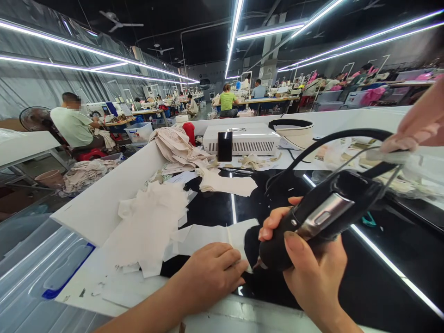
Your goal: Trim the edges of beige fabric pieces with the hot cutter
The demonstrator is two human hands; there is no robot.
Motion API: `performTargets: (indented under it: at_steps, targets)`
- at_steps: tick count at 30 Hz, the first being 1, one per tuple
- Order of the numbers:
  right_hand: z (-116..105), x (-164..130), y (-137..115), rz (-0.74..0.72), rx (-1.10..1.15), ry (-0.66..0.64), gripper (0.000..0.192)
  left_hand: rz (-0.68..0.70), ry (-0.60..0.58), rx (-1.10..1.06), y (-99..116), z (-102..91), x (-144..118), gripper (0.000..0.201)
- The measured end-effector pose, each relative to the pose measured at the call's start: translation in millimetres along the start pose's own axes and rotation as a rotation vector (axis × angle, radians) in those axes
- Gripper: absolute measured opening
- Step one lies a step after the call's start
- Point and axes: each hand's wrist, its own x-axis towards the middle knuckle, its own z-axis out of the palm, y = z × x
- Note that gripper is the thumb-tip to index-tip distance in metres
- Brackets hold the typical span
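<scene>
My right hand (312, 263) is wrapped round a black corded hand-held electric tool (322, 212) with a silver switch plate. The tool slants down to the left, its nose close to the right edge of a white fabric piece (211, 238). My left hand (215, 273) presses on that piece near its lower right end, fingers together and curled onto the edge. Beside it on the left lies a loose pile of white fabric pieces (149, 222). At the top right another hand (419, 120), blurred, is at the tool's rear end by the cord and a clear plastic strip.
A black glossy tabletop (378, 286) has white side walls (111, 189). Towards the back are a phone (225, 146), a white vented box (243, 141), a cream round container (294, 134) and patterned fabric (180, 148). The black cord (312, 143) arches over the right side. People sit at sewing machines beyond.
</scene>
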Motion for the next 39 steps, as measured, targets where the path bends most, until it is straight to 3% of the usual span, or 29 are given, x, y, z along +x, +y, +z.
performTargets:
  at_steps: [17,24,39]
  targets:
    - [3.1,-0.4,0.0,-0.006,0.006,0.021,0.036,-0.028,-0.054,0.003,1.4,-1.4,-1.7,0.017]
    - [4.6,2.8,0.1,-0.003,0.02,0.043,0.038,-0.022,0.0,-0.006,0.0,-0.3,-1.4,0.018]
    - [7.2,3.4,-0.8,-0.022,0.011,0.008,0.032,-0.02,-0.009,-0.016,1.2,-0.1,-2.1,0.021]
